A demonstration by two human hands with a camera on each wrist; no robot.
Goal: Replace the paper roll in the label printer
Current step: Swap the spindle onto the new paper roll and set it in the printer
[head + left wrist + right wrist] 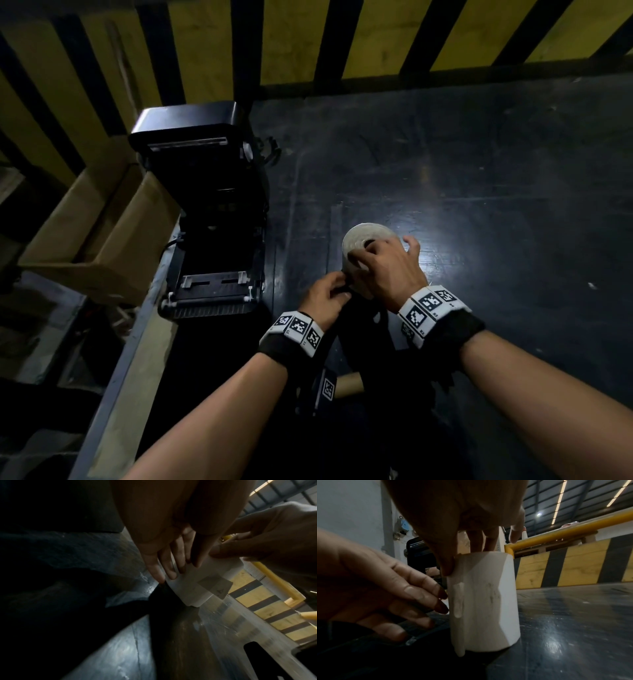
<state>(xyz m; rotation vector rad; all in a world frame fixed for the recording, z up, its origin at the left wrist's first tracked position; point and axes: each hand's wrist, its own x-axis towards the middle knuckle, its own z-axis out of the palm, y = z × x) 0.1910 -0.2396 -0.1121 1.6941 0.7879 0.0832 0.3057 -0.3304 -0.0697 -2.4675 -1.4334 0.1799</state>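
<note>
Preparation of the new paper roll [368,240] is in hand: it stands upright on the worktop [479,171] at centre frame, the right hand [387,265] clamped over its top, thumb on its side. The left hand [327,296] has near-straight fingers picking at the taped loose end [458,600]. Next, I judge, that end must peel free before the roll goes into the open printer [212,219] at left.

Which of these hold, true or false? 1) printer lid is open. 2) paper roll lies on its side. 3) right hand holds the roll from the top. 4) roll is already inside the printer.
1) True: the label printer stands with its lid raised.
2) False: the paper roll stands upright on the dark table.
3) True: the right hand grips its top end.
4) False: it sits on the table, right of the printer; the left hand touches its side.
</note>
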